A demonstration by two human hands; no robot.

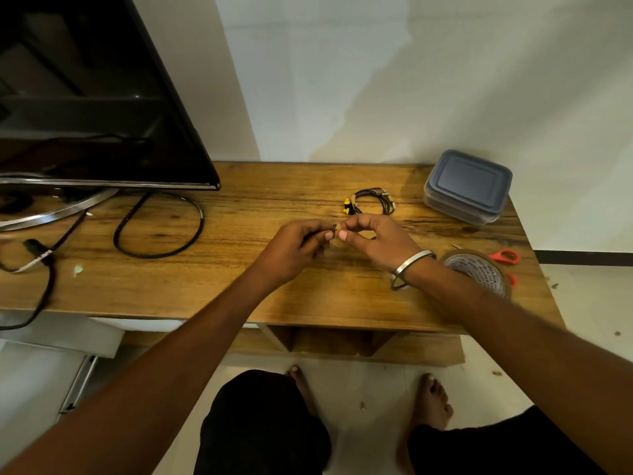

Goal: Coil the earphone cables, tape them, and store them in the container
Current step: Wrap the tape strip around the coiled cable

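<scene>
Wooden table (239,289) standing against pale wall (411,80). Black screen (85,97) sitting at table's left end, its curved metal stand (58,210) resting on wood. Black cable (161,224) looping just beside it; smaller plug (34,246), possibly power lead, lying near left edge.

A wooden TV cabinet (239,289) stands against a pale wall (376,80) — open shelf beneath, light tiled floor (370,382) below. A black television (85,90) sits at left, its cable (161,228) looped alongside.
</scene>
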